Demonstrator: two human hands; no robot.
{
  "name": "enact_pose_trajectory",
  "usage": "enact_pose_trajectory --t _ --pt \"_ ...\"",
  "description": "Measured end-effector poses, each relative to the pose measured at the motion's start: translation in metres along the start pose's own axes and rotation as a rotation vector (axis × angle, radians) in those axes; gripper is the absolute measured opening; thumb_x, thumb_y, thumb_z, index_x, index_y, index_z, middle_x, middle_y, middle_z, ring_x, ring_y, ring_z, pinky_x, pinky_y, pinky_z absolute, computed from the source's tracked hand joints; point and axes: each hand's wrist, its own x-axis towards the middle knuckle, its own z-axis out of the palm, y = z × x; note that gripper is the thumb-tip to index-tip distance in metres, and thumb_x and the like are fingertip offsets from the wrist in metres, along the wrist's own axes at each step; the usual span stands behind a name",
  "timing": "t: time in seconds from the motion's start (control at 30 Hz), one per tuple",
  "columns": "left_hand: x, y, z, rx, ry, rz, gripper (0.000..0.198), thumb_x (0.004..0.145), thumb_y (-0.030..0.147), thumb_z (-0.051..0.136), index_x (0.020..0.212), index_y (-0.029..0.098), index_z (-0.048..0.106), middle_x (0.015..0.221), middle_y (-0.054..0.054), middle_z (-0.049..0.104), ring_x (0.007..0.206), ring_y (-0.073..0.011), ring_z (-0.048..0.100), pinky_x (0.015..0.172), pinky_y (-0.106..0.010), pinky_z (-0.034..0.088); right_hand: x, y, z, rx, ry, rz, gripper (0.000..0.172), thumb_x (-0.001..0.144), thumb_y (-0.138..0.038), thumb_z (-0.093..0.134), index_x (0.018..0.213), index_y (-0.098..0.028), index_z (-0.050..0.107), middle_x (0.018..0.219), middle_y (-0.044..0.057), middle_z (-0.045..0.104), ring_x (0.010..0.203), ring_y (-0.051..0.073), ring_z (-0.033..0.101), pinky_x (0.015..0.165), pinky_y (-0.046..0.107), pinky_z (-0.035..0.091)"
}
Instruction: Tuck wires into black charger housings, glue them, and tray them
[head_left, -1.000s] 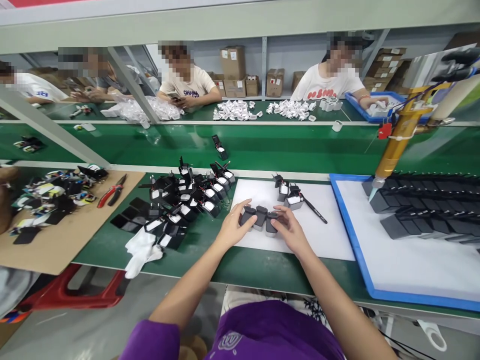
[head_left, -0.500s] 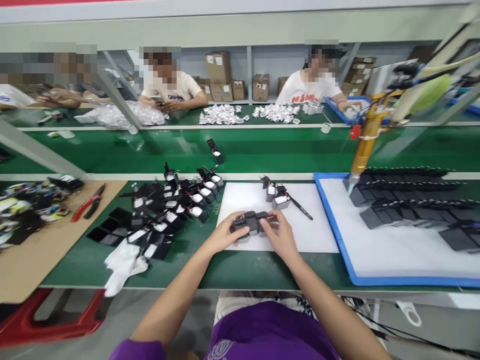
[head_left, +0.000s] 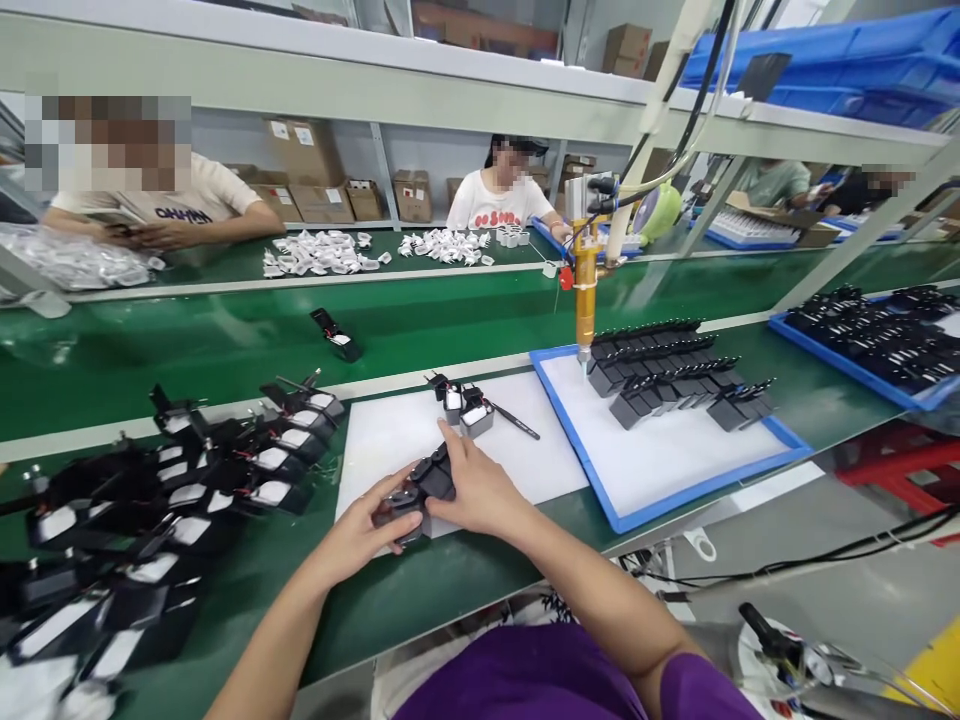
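Observation:
Both hands are wrapped round a short row of black power adapters [head_left: 435,476] low over the front edge of the white mat [head_left: 375,425]. My left hand [head_left: 367,530] grips the row's near left end, thumb on top. At the far right end, my right hand [head_left: 484,488] holds the adapters, fingers along their side. Their undersides are hidden. Just beyond lie two open adapters [head_left: 477,420] showing white insides and red wires, beside a black pen-like tool [head_left: 516,420].
Many open adapters [head_left: 187,495] crowd the left bench. At right, a blue-rimmed tray [head_left: 559,425] holds rows of adapters under a yellow dispenser [head_left: 586,300]. One open adapter [head_left: 341,342] lies on the green belt [head_left: 420,315]. Co-workers [head_left: 499,200] sit opposite behind white parts [head_left: 326,252].
The view has swung right, bringing in more of the tray and another tray beyond it. Both hands keep hold of the adapter row, now slanted and nearer the mat's front left.

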Motion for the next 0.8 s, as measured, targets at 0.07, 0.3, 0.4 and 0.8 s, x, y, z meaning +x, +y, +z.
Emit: enact_pose_trajectory --t 0.07,0.3,0.4,0.8 --pt "-0.003 0.003 -0.002 0.049 -0.008 0.031 0.080 0.072 0.049 0.072 0.142 0.028 0.038 0.127 -0.010 0.053 0.073 -0.0160 0.057 0.061 -0.035 0.060 0.002 -0.003 0.002 -0.049 0.012 0.017 0.098 0.074 -0.035 0.063 0.151 -0.015 0.005 0.127 0.021 0.049 0.107 0.036 0.056 0.079 0.048 0.051" --pt "-0.009 0.013 0.006 0.345 0.095 0.190 0.072 0.075 0.046 0.069 0.140 0.031 0.039 0.116 -0.007 0.054 0.073 -0.0158 0.058 0.066 -0.030 0.057 -0.008 -0.001 0.003 -0.061 0.071 0.079 0.096 0.075 -0.037 0.061 0.151 -0.018 0.006 0.127 0.018 0.051 0.105 0.035 0.058 0.081 0.047 0.050" --pt "-0.005 0.010 0.019 0.368 0.227 0.223 0.063 0.075 0.049 0.067 0.131 0.028 0.046 0.113 -0.007 0.052 0.069 -0.0159 0.059 0.064 -0.032 0.057 -0.017 0.006 0.000 0.061 0.048 0.047 0.096 0.079 -0.037 0.060 0.152 -0.017 0.001 0.135 0.021 0.045 0.113 0.035 0.054 0.087 0.048 0.048" --pt "-0.008 0.001 0.029 -0.061 0.014 0.179 0.077 0.078 0.026 0.061 0.142 0.040 0.020 0.118 -0.005 0.036 0.079 -0.0112 0.059 0.074 -0.034 0.058 -0.015 -0.006 0.016 -0.173 0.174 0.089 0.113 0.064 -0.051 0.073 0.152 -0.018 0.010 0.121 0.020 0.048 0.110 0.037 0.047 0.093 0.057 0.039"
